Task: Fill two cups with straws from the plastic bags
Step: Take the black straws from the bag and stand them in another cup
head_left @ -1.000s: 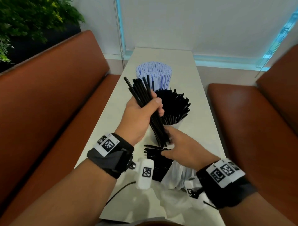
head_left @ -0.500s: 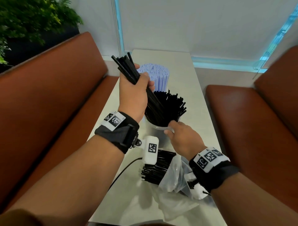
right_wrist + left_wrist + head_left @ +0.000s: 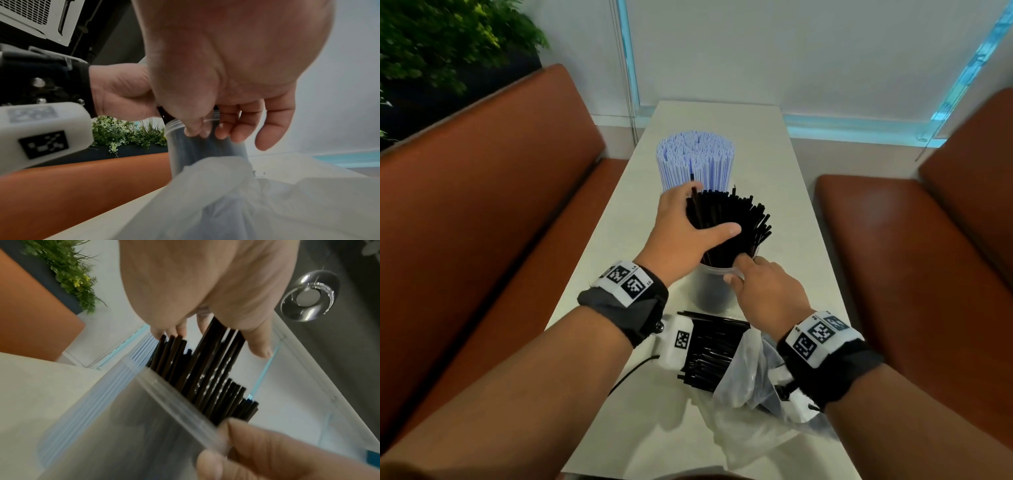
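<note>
— Straws, black ones [image 3: 726,222], stand fanned out in the clear cup [image 3: 710,291] near the middle of the table [image 3: 619,260]. In our head view the left hand [image 3: 685,233] wraps them from the left, thumb stretched across the front of the bundle, fingers behind it.

— We get more from the left wrist view: there the fingers [image 3: 180,324] curl round the upper ends of the black straws [image 3: 207,369], and the thumb lies against the other side, so the hand grips the bunch above the cup rim [image 3: 174,395].

— And our right hand [image 3: 767,294]?

— From the head we only see it at the cup's near rim. The right wrist view shows the hold: thumb and fingertips [image 3: 222,131] pinch the rim of the cup [image 3: 197,151], with the little finger standing free.

— So the cup sits just beyond the right hand and below the left.

— Behind it stands the second cup packed with the blue-and-white straws [image 3: 695,161]. Nearer us, under our wrists, more loose black straws [image 3: 709,349] lie half out of the plastic bag [image 3: 753,421] on the table.
</note>
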Tool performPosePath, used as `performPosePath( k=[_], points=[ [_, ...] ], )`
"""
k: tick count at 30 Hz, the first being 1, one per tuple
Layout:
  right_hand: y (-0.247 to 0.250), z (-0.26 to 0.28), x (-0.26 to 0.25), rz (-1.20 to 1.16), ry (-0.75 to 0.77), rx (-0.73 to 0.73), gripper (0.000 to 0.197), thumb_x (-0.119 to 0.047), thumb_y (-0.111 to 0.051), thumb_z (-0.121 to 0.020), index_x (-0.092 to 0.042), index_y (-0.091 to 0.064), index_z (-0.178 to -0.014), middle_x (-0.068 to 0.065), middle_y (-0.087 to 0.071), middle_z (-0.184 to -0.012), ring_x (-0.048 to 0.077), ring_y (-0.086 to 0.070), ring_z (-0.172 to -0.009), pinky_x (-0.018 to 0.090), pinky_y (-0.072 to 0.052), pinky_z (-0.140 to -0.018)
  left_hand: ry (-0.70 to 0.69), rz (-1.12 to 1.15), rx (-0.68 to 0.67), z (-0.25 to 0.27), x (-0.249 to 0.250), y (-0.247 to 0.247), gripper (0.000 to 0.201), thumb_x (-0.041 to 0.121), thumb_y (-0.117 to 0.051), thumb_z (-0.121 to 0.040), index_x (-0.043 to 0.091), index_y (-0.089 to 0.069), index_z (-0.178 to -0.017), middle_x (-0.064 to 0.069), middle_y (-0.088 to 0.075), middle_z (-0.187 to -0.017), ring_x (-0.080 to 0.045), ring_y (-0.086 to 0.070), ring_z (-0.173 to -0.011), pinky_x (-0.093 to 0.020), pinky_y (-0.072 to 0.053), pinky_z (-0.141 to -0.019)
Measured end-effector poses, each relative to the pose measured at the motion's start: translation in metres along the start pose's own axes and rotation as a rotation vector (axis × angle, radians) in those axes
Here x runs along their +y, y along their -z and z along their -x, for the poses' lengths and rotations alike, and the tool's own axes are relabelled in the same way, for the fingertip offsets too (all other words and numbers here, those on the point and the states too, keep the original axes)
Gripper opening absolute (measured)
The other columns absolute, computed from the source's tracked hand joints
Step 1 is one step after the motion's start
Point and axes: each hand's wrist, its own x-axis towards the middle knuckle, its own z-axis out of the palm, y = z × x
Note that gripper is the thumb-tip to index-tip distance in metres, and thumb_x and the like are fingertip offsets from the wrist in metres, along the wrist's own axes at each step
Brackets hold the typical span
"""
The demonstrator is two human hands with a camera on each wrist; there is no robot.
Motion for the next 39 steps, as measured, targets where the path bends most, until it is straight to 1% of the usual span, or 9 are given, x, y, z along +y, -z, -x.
performPosePath(
  k=[4,7,10,15,22,27,33,36,39],
  points=[
    [0.002,0.000,-0.001,0.006,-0.001,0.000,0.023,-0.048,-0.039,-0.103,-0.027,-0.045,-0.109,-0.005,-0.047,-0.090,0.021,-0.047,-0.083,0.034,-0.036,-0.063,-0.139,-0.030,0.097,-0.002,0.013,0.007,0.105,0.056,-0.082,-0.071,0.035,-0.021,-0.154,0.015,-0.026,-0.150,-0.002,-0.027,-0.142,-0.020,-0.024,-0.114],
    [0.003,0.002,-0.001,0.008,0.005,0.004,0.022,-0.047,-0.040,-0.103,-0.026,-0.045,-0.108,-0.005,-0.048,-0.091,0.021,-0.046,-0.083,0.035,-0.035,-0.063,-0.347,-0.229,0.112,0.000,0.020,0.004,0.078,0.047,-0.071,-0.087,0.024,-0.033,-0.151,0.011,-0.032,-0.149,-0.008,-0.027,-0.145,-0.020,-0.021,-0.119],
    [0.002,0.001,-0.002,-0.002,-0.008,0.003,0.024,-0.047,-0.040,-0.103,-0.025,-0.047,-0.108,-0.005,-0.045,-0.091,0.021,-0.044,-0.084,0.035,-0.035,-0.065,-0.499,-0.569,-0.058,0.004,0.014,-0.007,0.045,0.031,-0.062,-0.098,0.009,-0.057,-0.137,-0.011,-0.051,-0.143,-0.029,-0.039,-0.138,-0.043,-0.030,-0.117],
    [0.001,0.001,-0.001,-0.019,-0.007,0.010,0.024,-0.048,-0.040,-0.102,-0.025,-0.048,-0.108,-0.006,-0.045,-0.089,0.021,-0.044,-0.084,0.035,-0.034,-0.065,-0.474,-0.523,0.016,0.002,0.011,-0.007,0.057,0.034,-0.061,-0.094,0.013,-0.045,-0.144,-0.010,-0.041,-0.150,-0.025,-0.037,-0.139,-0.031,-0.028,-0.115],
    [0.002,0.000,0.000,-0.037,-0.008,0.002,0.029,-0.048,-0.039,-0.102,-0.026,-0.053,-0.115,-0.002,-0.054,-0.099,0.024,-0.053,-0.092,0.036,-0.037,-0.067,-0.516,-0.671,-0.068,0.007,0.003,-0.014,0.049,0.035,-0.054,-0.100,0.005,-0.055,-0.139,-0.015,-0.050,-0.145,-0.032,-0.046,-0.133,-0.045,-0.035,-0.113],
    [0.007,0.003,-0.001,0.003,0.039,-0.016,0.030,-0.043,-0.038,-0.104,-0.028,-0.050,-0.128,-0.001,-0.057,-0.104,0.025,-0.056,-0.096,0.036,-0.041,-0.069,-0.453,-0.865,-0.206,0.012,-0.001,-0.015,0.061,0.050,-0.048,-0.100,0.018,-0.040,-0.152,-0.009,-0.032,-0.160,-0.027,-0.030,-0.146,-0.046,-0.023,-0.120],
    [0.009,0.038,0.010,-0.012,-0.119,0.241,0.031,-0.067,-0.030,-0.092,-0.038,-0.042,-0.097,-0.015,-0.053,-0.056,-0.001,-0.049,-0.053,0.023,-0.026,-0.047,-0.325,-0.327,0.177,0.042,-0.023,0.027,0.023,0.043,-0.055,-0.094,0.028,-0.060,-0.111,0.010,-0.056,-0.114,-0.004,-0.055,-0.105,-0.020,-0.044,-0.090],
    [0.000,0.040,0.013,0.098,-0.322,-0.070,0.066,-0.085,-0.026,-0.080,-0.026,-0.046,-0.104,-0.010,-0.060,-0.069,0.011,-0.054,-0.061,0.029,-0.028,-0.051,-0.095,-0.336,0.006,0.066,-0.050,0.025,0.008,0.037,-0.055,-0.095,0.035,-0.058,-0.089,0.018,-0.060,-0.084,-0.001,-0.058,-0.079,-0.022,-0.046,-0.068],
    [-0.006,0.033,0.009,0.148,-0.330,-0.217,0.054,-0.070,-0.040,-0.086,-0.019,-0.054,-0.097,-0.005,-0.058,-0.080,0.018,-0.055,-0.069,0.031,-0.032,-0.054,0.004,-0.470,-0.379,0.087,-0.071,0.006,0.009,0.039,-0.057,-0.096,0.034,-0.064,-0.092,0.017,-0.063,-0.085,-0.002,-0.058,-0.078,-0.033,-0.052,-0.074]
  ],
)
